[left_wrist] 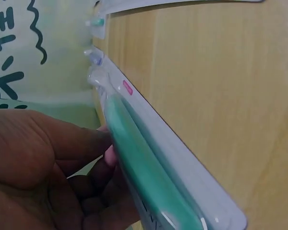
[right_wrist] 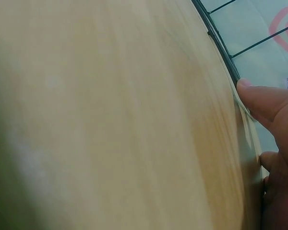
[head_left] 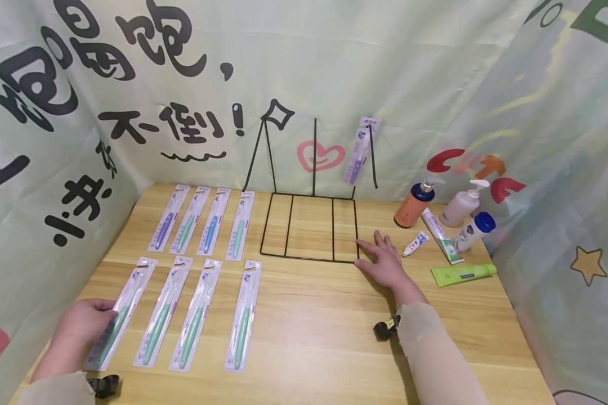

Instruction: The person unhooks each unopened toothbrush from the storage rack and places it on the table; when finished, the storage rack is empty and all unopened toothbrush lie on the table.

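At the front left, my left hand holds the edge of a packaged toothbrush with a green handle, the leftmost of the front row. The left wrist view shows the thumb at the edge of the pack, other fingers on its far side. My right hand reaches to the front right corner of a black wire rack, thumb and index finger touching its side, fingers spread. In the right wrist view the thumb meets the wire. One purple toothbrush pack hangs on the rack's right prong.
Other toothbrush packs stand in two rows on the table's left, including a purple one and a blue one. Right of the rack are an orange bottle, a pump bottle, a white bottle, and tubes, one green.
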The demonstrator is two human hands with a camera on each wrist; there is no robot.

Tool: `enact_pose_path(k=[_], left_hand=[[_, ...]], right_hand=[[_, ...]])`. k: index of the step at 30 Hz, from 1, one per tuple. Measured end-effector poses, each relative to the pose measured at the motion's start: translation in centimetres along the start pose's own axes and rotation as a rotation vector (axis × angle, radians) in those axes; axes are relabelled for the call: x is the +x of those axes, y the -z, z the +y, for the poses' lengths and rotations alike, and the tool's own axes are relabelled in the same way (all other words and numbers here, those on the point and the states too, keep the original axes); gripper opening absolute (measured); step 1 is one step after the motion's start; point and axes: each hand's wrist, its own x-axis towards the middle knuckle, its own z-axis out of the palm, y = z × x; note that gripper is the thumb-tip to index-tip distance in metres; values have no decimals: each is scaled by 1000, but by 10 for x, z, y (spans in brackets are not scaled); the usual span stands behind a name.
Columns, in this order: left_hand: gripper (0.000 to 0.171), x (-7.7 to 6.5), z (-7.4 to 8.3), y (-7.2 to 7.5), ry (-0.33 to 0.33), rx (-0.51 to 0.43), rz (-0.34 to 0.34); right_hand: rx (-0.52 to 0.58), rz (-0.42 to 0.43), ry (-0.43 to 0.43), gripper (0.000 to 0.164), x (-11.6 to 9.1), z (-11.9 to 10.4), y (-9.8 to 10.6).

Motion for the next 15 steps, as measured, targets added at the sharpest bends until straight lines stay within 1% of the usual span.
enact_pose_path(k=[2, 5, 8, 11, 13, 15], left_hand=[[38, -1, 4, -1, 39, -8, 15], [36, 0, 7, -3, 63, -5, 35], [36, 0, 6, -2, 56, 18, 36], [37, -1, 7, -2, 71, 30, 35], [38, -3, 9, -1, 65, 38, 80], [40, -4, 14, 0, 60, 39, 154]], right_hand=[[0, -1, 1, 62, 0, 0, 0], [-2, -4, 1, 62, 0, 0, 1], [-5, -5, 2, 62, -1, -2, 1], [-2, -5, 2, 62, -1, -3, 2], [-1, -3, 1, 62, -2, -3, 2], [3, -2, 2, 62, -2, -3, 2]])
